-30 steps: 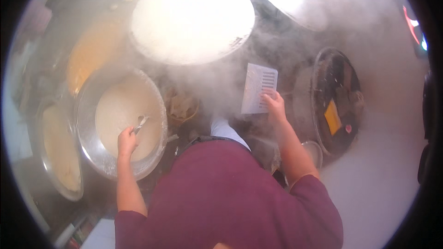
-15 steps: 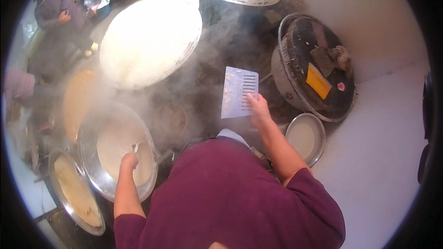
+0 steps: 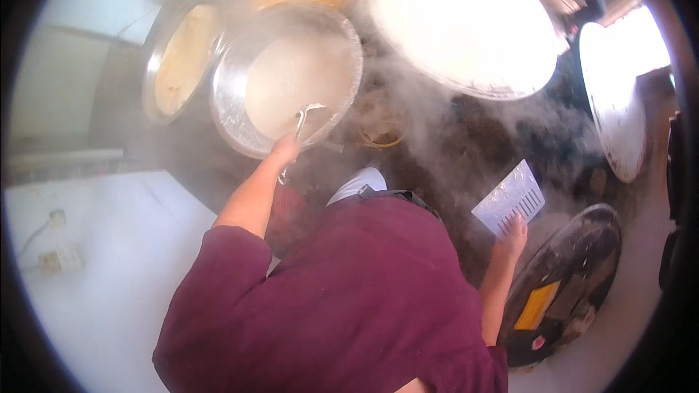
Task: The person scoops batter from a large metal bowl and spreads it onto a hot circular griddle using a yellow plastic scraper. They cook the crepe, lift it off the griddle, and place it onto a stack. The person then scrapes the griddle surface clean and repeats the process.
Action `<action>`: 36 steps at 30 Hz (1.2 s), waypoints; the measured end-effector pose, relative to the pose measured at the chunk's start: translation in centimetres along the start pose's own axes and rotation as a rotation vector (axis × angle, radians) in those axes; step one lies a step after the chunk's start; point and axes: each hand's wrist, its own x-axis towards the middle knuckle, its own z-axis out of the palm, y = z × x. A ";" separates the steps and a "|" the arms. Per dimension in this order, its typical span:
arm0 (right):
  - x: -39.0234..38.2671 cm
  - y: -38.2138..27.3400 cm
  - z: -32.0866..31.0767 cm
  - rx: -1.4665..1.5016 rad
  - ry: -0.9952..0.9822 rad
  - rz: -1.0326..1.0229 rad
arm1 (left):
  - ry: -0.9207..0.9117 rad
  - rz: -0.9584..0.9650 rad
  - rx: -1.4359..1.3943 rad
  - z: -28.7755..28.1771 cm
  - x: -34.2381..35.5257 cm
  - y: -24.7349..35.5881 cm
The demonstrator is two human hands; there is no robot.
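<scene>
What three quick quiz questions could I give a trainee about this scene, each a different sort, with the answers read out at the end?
1. Multiple choice. What is in the right hand?
A: a wooden spoon
B: a pale slotted sheet
C: a round lid

2. True or false: the left hand grips a metal utensil.

3. Fill in the colour: a ____ flat piece lies on the dark round surface to the person's right.

Key:
1. B
2. True
3. Yellow
</scene>
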 end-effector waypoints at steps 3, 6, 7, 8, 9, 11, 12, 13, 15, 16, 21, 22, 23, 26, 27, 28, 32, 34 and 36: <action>2.2 -1.9 3.6 0.002 -0.115 -0.052 | 0.042 -0.006 -0.202 -0.3 -0.8 -1.1; 2.9 -3.8 7.4 -0.064 -0.185 -0.096 | 0.097 -0.103 -0.382 -0.5 0.7 -2.0; 3.2 -4.2 8.8 -0.109 -0.203 -0.104 | 0.157 -0.097 -0.478 -0.4 1.4 -2.3; 3.2 -5.1 10.8 -0.163 -0.177 -0.079 | 0.194 -0.136 -0.585 -0.8 2.6 -2.3; 3.1 -5.2 11.8 -0.186 -0.190 -0.086 | 0.261 -0.146 -0.711 -0.6 3.9 -2.5; 2.8 -6.1 13.4 -0.258 -0.189 -0.095 | 0.362 -0.163 -0.817 -0.4 6.2 -3.0; 2.7 -6.3 14.1 -0.296 -0.179 -0.099 | 0.409 -0.174 -0.861 -0.5 7.6 -3.2; 2.6 -6.9 14.6 -0.376 -0.250 -0.124 | 0.430 -0.224 -0.898 -0.8 9.0 -3.4; 2.6 -7.9 15.7 -0.349 -0.215 -0.134 | 0.454 -0.342 -0.949 -2.0 11.8 -3.2; 2.9 -8.4 16.3 -0.345 -0.146 -0.129 | 0.427 -0.372 -0.956 -2.5 13.4 -2.6; 3.5 -9.5 19.3 -0.388 -0.119 -0.115 | 0.321 -0.339 -0.685 -1.4 15.7 1.5; 3.7 -9.5 20.0 -0.399 -0.118 -0.092 | 0.278 -0.256 -0.608 -1.4 15.0 1.6; 4.1 -9.4 21.0 -0.413 -0.117 -0.080 | 0.236 -0.174 -0.530 -1.3 13.8 1.7; 5.2 -9.9 23.5 -0.496 -0.249 -0.090 | 0.073 -0.104 -0.485 -0.9 8.9 0.2; 5.6 -10.2 24.3 -0.485 -0.259 -0.103 | 0.045 -0.075 -0.513 -1.4 8.0 -0.6; 6.0 -10.4 24.9 -0.492 -0.222 -0.096 | 0.142 -0.130 -0.546 -1.8 7.8 -1.3; 6.8 -10.9 26.3 -0.494 -0.231 -0.098 | 0.327 -0.237 -0.725 -1.5 9.8 -3.3; 6.8 -10.8 26.3 -0.496 -0.290 -0.100 | 0.322 -0.261 -0.849 -0.8 12.0 -3.0; 6.7 -10.8 26.1 -0.519 -0.239 -0.079 | 0.308 -0.263 -1.030 1.0 14.1 -0.6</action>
